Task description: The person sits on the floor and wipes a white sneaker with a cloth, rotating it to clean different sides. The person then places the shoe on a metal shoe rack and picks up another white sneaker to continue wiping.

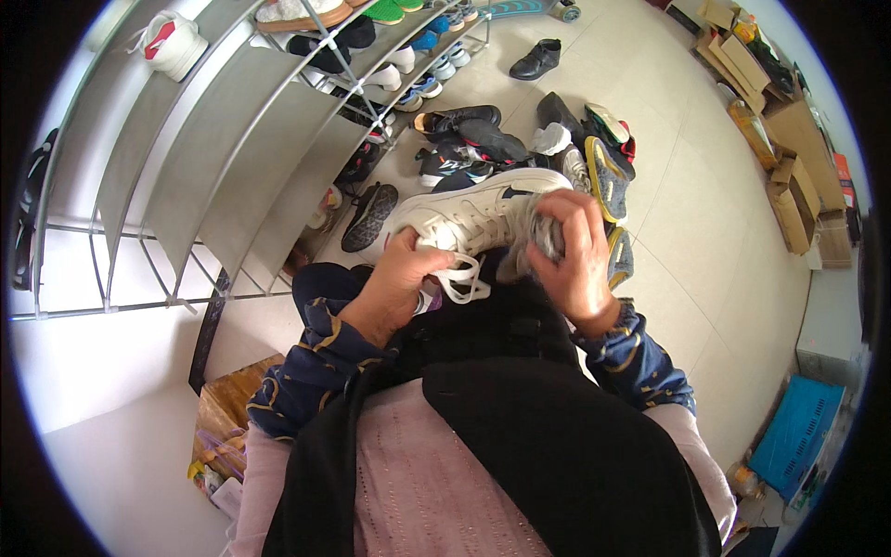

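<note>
A white lace-up sneaker [480, 212] lies sideways above my lap, its toe towards the right. My left hand [404, 268] grips it at the collar and tongue, thumb on top. White shoelaces [459, 282] hang in loops beside that thumb. Near the toe, my right hand [574, 247] is curled around a greyish, crumpled cloth-like wad [548, 237]. The wad is blurred, and its exact kind cannot be made out. Part of the toe's near side is hidden behind the wad and my right fingers.
A metal-framed shoe rack [240, 143] with several shoes stands at the left. Loose shoes lie piled on the tiled floor [686, 202] ahead, among them grey slippers with yellow edging [607, 179]. Cardboard boxes [800, 150] and a blue case [793, 435] line the right side.
</note>
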Motion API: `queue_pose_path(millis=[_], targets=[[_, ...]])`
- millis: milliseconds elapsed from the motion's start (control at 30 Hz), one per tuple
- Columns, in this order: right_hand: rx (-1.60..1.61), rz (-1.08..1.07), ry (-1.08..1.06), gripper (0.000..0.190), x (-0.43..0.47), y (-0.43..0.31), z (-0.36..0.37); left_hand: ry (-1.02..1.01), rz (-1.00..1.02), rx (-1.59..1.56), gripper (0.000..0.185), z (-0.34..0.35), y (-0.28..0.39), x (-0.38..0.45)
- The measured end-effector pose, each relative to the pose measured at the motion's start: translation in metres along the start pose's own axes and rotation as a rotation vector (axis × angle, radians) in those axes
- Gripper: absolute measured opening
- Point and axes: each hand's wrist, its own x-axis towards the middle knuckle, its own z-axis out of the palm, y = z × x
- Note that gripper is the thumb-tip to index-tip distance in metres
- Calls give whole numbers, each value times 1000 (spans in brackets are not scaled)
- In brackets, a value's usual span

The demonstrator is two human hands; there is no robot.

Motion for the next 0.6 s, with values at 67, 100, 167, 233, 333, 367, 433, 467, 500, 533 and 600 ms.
queue_pose_path(millis=[67,100,167,233,333,367,433,467,500,533,600], targets=[[-84,-42,7,62,-1,12,9,38,-18,-33,46,12,-7,0],[-124,-139,-66,63,-6,24,16,48,-29,-49,42,16,-10,1],[-248,-300,-82,61,-24,50,24,32,-41,20,38,18,-4,-1],[-269,-223,45,42,-34,66,14,99,-74,65,37,20,-4,-3],[-253,-75,135,52,-45,83,12,95,-73,36,39,23,-4,-1],[-248,-14,143,55,-48,81,13,94,-66,28,40,23,-6,0],[-226,-24,177,58,-37,60,14,95,-57,26,39,25,-2,1],[-190,-93,148,58,-30,48,15,96,-52,25,39,26,-1,1],[-196,-236,63,55,-20,41,15,95,-53,23,39,25,-2,1],[-246,-297,6,51,-20,45,18,95,-55,20,39,24,-3,2],[-306,-282,25,39,-23,67,23,97,-55,13,38,24,-3,2]])
